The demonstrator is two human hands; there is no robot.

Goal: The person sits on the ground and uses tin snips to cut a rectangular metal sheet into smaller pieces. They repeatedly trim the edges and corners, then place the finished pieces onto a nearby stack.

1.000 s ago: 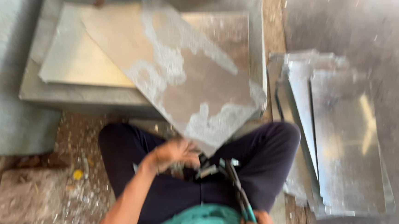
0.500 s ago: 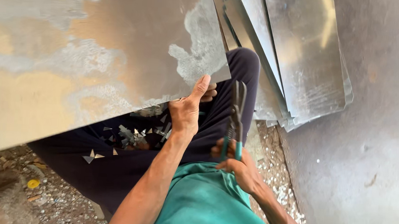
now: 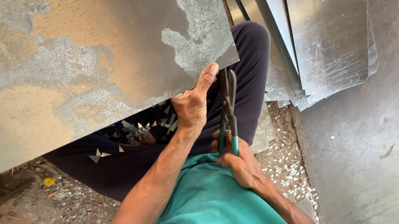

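While the large metal sheet [image 3: 96, 59] lay farther off over the stacked plates a second ago, it now fills the upper left of the view, tilted over the person's lap. Its lower right edge is pinched in the left hand [image 3: 191, 108], thumb now pressed flat up against the face. The right hand [image 3: 240, 163], clenched round the green handles of the tin snips [image 3: 228, 111], has brought the narrow blades up beside that thumb, just at the sheet's corner. Small metal offcuts [image 3: 136, 129] lie on the dark trousers; more sheets [image 3: 323, 46] are stacked at the right.
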